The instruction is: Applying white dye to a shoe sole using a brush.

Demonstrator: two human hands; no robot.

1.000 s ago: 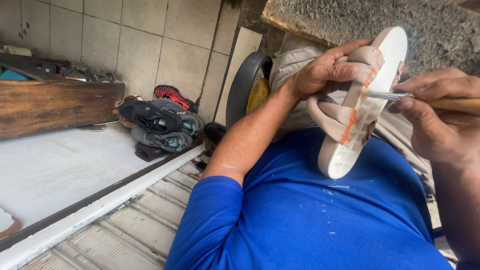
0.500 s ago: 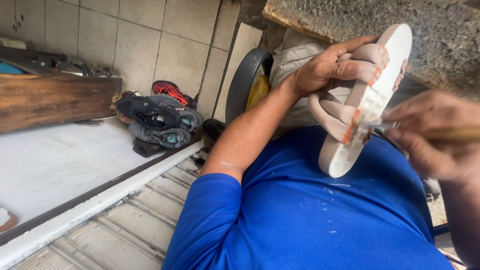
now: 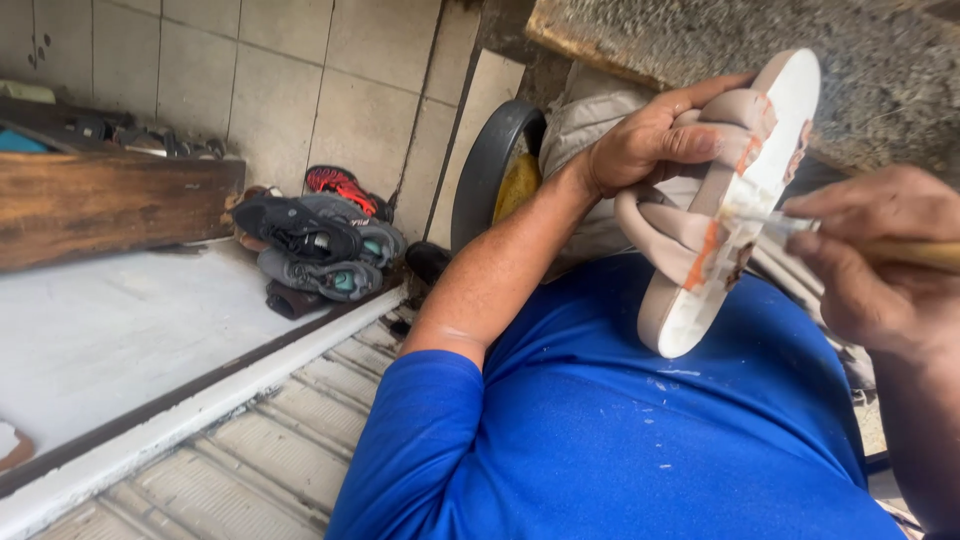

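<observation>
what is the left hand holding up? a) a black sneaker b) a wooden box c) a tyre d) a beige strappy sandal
d: the left hand grips a beige strappy sandal by its straps, sole edge turned toward the brush held in the right hand.

Right hand (image 3: 880,270) blurred, its brush handle (image 3: 925,255) cut off at the right edge.

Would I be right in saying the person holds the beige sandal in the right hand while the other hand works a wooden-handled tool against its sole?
Not quite: the head view shows the left hand holding the beige sandal, and the right hand working the wooden-handled tool against its sole.
</observation>
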